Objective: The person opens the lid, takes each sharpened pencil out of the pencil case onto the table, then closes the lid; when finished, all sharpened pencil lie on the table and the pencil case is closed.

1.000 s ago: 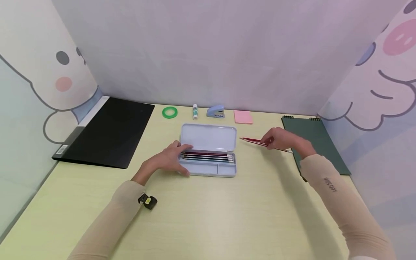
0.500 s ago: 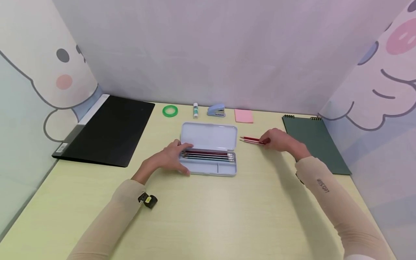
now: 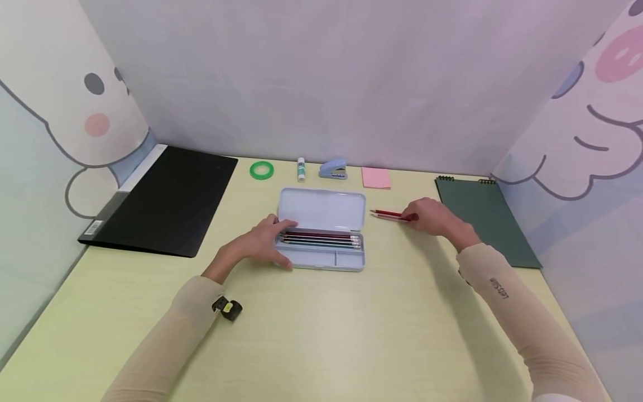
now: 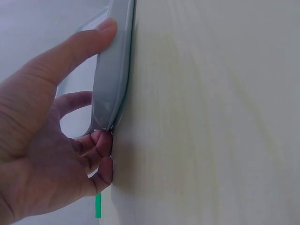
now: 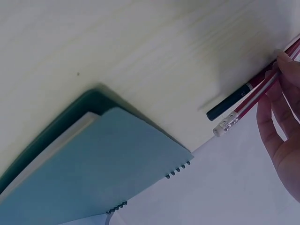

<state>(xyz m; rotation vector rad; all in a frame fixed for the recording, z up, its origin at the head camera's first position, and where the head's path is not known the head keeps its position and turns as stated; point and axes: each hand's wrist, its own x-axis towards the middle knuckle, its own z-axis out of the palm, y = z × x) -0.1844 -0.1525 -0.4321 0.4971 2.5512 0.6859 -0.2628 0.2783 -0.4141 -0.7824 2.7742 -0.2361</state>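
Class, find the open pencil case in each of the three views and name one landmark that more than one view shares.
Head: the pencil case lies mid-table, lid open, with the left hand gripping its left end.
Left wrist: its grey edge stands upright left of centre, thumb on top.
Right wrist: not in it; only pencils and a green notebook.
Shared landmark: the pale yellow table, in all three.

Your arms wore close-fitting beige sleeves, wrist to beyond frame edge. Right sleeve [image 3: 507, 296] carried small dark lettering printed along forearm, too small to read. Left sleeve [image 3: 171, 335] had small black device with yellow patch [image 3: 227, 307] strapped near wrist. Your left hand [image 3: 261, 244] and right hand [image 3: 434, 216] were bare, no gloves, rings.
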